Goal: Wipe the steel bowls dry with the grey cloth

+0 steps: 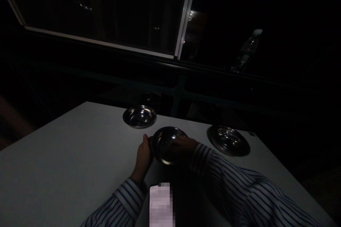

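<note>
A shiny steel bowl (163,146) is tilted towards me above the white table. My left hand (143,156) grips its left rim, with the thumb pointing up and the fingers out of sight behind the bowl. Over the bowl's right side, my right hand (185,145) reaches in with its fingers bunched against the inner surface. Deep shadow hides whatever those fingers may hold. Both arms wear blue-and-white striped sleeves.
Another steel bowl (140,117) rests near the table's far edge. A stack of steel dishes (229,141) stands at the right. A lit phone (161,205), its screen blurred, lies near me. Behind the white table (66,156), a plastic bottle (247,51) stands by the dark window.
</note>
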Action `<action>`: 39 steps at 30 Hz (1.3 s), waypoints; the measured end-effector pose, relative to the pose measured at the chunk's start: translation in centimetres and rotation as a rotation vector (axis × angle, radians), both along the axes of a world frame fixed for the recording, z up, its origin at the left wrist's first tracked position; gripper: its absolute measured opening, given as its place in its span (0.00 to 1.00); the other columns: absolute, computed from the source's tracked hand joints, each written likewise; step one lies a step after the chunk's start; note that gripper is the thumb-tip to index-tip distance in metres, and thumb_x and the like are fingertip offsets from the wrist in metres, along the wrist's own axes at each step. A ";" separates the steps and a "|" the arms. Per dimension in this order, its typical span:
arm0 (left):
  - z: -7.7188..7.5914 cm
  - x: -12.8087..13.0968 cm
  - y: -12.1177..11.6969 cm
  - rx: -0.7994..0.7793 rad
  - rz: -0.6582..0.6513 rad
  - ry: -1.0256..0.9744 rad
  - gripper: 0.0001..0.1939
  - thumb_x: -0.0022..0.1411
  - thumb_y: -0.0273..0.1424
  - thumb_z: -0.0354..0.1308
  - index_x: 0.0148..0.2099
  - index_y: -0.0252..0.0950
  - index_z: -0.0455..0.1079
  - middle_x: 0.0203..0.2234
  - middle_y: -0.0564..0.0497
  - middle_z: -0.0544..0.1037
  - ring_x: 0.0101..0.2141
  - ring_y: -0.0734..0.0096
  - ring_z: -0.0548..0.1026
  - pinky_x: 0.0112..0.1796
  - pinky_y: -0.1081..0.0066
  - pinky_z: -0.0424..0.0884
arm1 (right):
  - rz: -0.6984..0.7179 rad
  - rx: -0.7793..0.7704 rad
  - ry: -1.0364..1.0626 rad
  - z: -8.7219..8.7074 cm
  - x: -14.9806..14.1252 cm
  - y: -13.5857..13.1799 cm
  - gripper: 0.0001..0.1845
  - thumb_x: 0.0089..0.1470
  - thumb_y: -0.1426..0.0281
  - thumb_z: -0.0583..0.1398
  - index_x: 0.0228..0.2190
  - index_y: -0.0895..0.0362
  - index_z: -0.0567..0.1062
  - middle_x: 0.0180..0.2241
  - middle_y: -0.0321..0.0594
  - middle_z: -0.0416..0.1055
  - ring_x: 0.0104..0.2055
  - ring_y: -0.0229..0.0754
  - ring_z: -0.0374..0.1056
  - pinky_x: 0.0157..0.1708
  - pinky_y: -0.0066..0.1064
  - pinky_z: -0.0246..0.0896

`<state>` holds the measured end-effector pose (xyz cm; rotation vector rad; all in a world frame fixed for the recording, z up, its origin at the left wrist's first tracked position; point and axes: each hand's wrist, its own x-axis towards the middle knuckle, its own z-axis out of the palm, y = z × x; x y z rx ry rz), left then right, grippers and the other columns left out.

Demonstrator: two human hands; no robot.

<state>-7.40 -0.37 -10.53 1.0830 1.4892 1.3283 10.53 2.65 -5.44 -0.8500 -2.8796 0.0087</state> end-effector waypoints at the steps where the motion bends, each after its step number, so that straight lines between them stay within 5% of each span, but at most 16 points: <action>1: 0.1 0.0 0.0 0.009 0.007 0.010 0.37 0.59 0.53 0.31 0.41 0.30 0.74 0.32 0.42 0.79 0.35 0.59 0.75 0.38 0.64 0.66 | -0.039 0.004 0.059 0.8 0.9 0.0 0.16 0.43 0.76 0.60 0.38 0.54 0.76 0.40 0.44 0.71 0.43 0.47 0.64 0.42 0.39 0.60; 4: 0.5 0.0 0.1 0.045 0.051 0.041 0.35 0.59 0.51 0.34 0.38 0.31 0.73 0.30 0.43 0.79 0.32 0.61 0.74 0.36 0.66 0.66 | -0.279 -0.180 0.671 3.2 3.2 0.7 0.18 0.36 0.74 0.60 0.35 0.56 0.77 0.33 0.42 0.71 0.39 0.46 0.64 0.44 0.39 0.57; 7: 0.6 0.0 0.2 0.034 0.075 0.045 0.33 0.59 0.51 0.36 0.33 0.32 0.73 0.24 0.45 0.77 0.27 0.63 0.73 0.33 0.67 0.65 | -0.455 -0.252 1.002 4.0 4.8 2.3 0.16 0.37 0.68 0.58 0.32 0.57 0.75 0.33 0.41 0.70 0.39 0.45 0.64 0.44 0.38 0.57; 12: 0.2 -0.2 0.1 0.012 0.073 -0.015 0.28 0.55 0.51 0.44 0.32 0.31 0.73 0.21 0.47 0.75 0.26 0.63 0.72 0.31 0.67 0.65 | -0.627 -0.423 1.340 2.1 6.3 4.1 0.19 0.40 0.58 0.50 0.31 0.57 0.70 0.30 0.42 0.71 0.36 0.46 0.66 0.37 0.38 0.61; 16: -0.3 -0.4 -0.3 0.010 0.058 -0.012 0.26 0.51 0.50 0.51 0.29 0.29 0.72 0.21 0.46 0.75 0.26 0.63 0.71 0.29 0.67 0.64 | -0.638 -0.636 1.470 0.5 7.1 2.1 0.19 0.39 0.57 0.53 0.32 0.56 0.69 0.31 0.42 0.72 0.34 0.45 0.68 0.32 0.35 0.64; 23: -0.4 -0.5 -0.5 -0.017 -0.034 -0.186 0.21 0.47 0.43 0.56 0.36 0.31 0.72 0.21 0.51 0.73 0.23 0.71 0.68 0.25 0.72 0.61 | -0.720 -0.858 1.423 -0.7 10.7 -3.9 0.19 0.35 0.62 0.61 0.32 0.55 0.69 0.28 0.37 0.72 0.30 0.41 0.68 0.29 0.31 0.64; 30: -0.4 -1.3 -0.2 -0.082 -0.115 -0.250 0.21 0.45 0.39 0.58 0.39 0.31 0.70 0.16 0.56 0.68 0.17 0.78 0.63 0.19 0.76 0.56 | -0.898 -0.934 1.186 -3.7 15.6 -8.8 0.19 0.34 0.61 0.60 0.32 0.56 0.68 0.28 0.40 0.71 0.29 0.42 0.69 0.30 0.35 0.66; 36: -0.1 -1.5 -0.1 -0.111 -0.164 -0.260 0.24 0.44 0.37 0.60 0.44 0.31 0.70 0.17 0.56 0.68 0.16 0.80 0.62 0.17 0.78 0.53 | -1.041 -0.812 0.785 -5.2 18.1 -10.2 0.19 0.41 0.62 0.53 0.34 0.60 0.71 0.27 0.44 0.72 0.27 0.43 0.69 0.26 0.35 0.65; 39: 0.3 -1.5 -0.3 -0.127 -0.172 -0.256 0.26 0.45 0.36 0.60 0.48 0.31 0.69 0.18 0.55 0.70 0.17 0.81 0.63 0.18 0.78 0.54 | -1.055 -0.630 0.579 -4.3 19.4 -10.4 0.16 0.43 0.66 0.53 0.31 0.59 0.75 0.32 0.47 0.74 0.37 0.47 0.70 0.41 0.39 0.62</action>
